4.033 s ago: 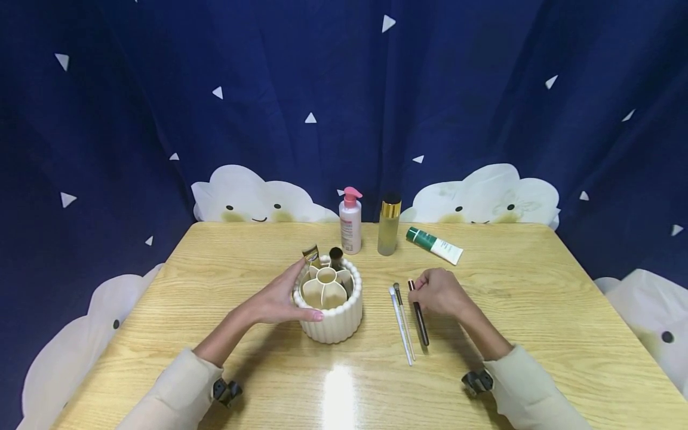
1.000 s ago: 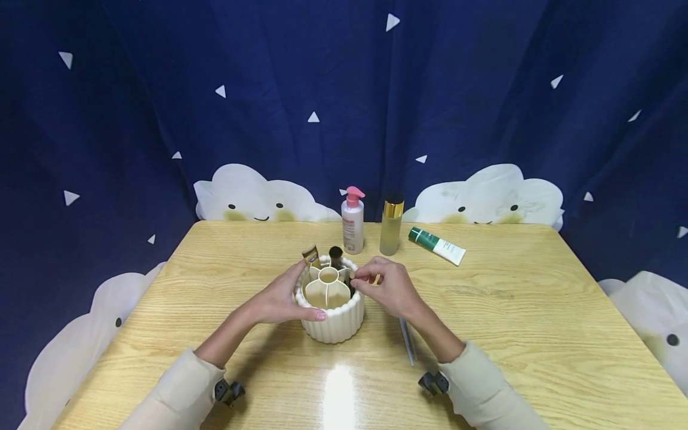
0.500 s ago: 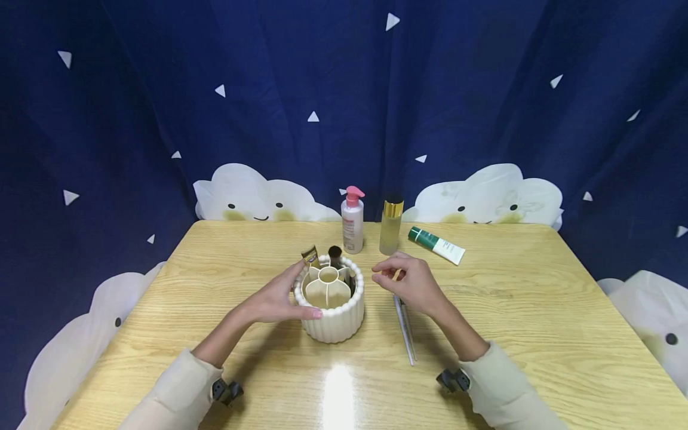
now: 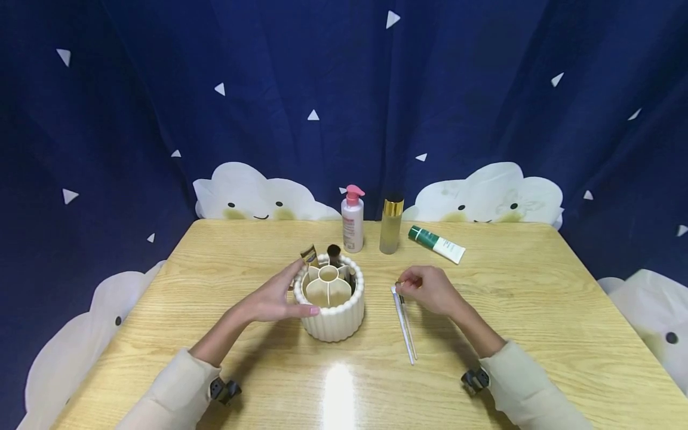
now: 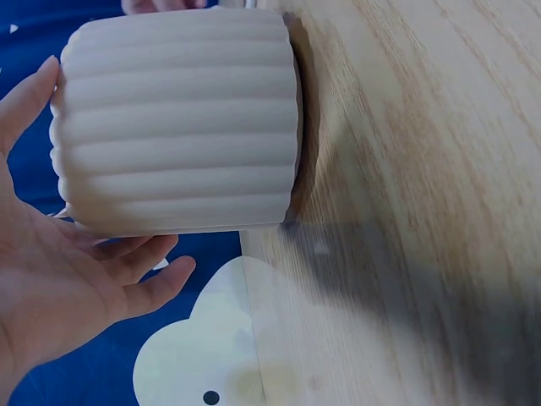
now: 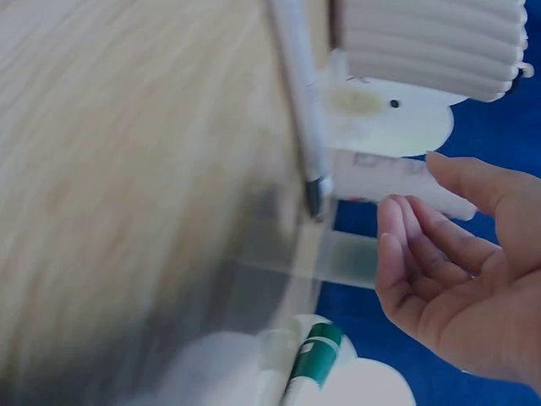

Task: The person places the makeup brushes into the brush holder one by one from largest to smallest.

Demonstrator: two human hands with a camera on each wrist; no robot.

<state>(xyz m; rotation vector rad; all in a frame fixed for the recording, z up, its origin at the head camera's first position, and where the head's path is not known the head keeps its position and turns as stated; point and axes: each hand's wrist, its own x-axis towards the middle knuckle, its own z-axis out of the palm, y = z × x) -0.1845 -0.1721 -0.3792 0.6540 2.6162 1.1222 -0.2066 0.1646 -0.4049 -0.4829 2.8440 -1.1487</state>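
In the head view my left hand (image 4: 271, 300) holds the cream fluted makeup organizer (image 4: 333, 325) from its left side, thumb along the front rim. A gold-ended tube (image 4: 310, 256) and a dark-bristled makeup brush (image 4: 334, 253) stick out of its rear compartments, and a dark slim item (image 4: 352, 282) stands at the right. My right hand (image 4: 433, 290) is over the tips of two thin brushes lying on the table: a pale one (image 4: 403, 327) and one with a dark head (image 4: 410, 332). The right wrist view shows its thumb apart from its bent fingers, nothing between them.
Behind the organizer a white pump bottle with a pink top (image 4: 352, 227) and a gold-capped bottle (image 4: 391, 228) stand upright. To their right a green and white tube (image 4: 436, 244) lies flat. A blue curtain (image 4: 269, 89) hangs behind the wooden table (image 4: 510, 286).
The right hand pinched the dark brush from the table, put it in the organizer's right compartment and let go. It then moved back right to the two thin brushes. The left hand stays put.
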